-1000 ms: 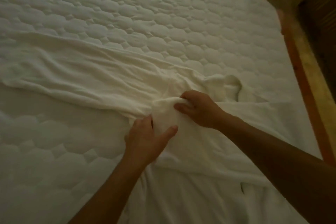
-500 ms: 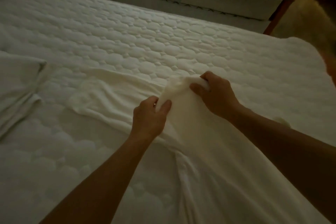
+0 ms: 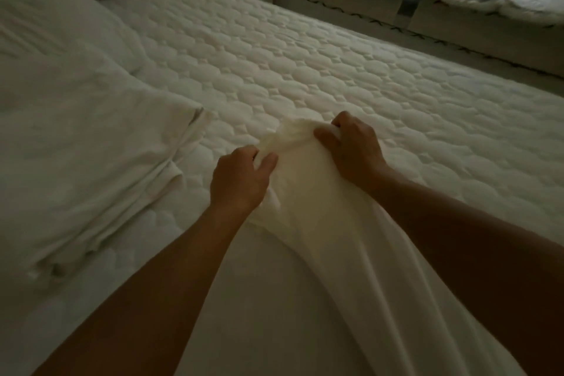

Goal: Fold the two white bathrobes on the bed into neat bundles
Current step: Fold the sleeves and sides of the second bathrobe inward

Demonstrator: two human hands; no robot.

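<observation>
At the left of the bed (image 3: 351,64) lies a folded white stack (image 3: 91,162), perhaps the first robe already bundled, though I cannot tell. The left hand (image 3: 239,178) pinches one edge of the robe (image 3: 320,223), and the right hand (image 3: 354,149) clenches the other. It trails loose toward the person, so most of its folding looks left to do.

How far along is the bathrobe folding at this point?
Done: possibly one; a flat folded white cloth lies at the left of the quilted mattress, though it cannot be confirmed as a robe. In hand: the left hand and right hand pinch one end of a bathrobe, lifted and unfolded. Left: folding it.
</observation>
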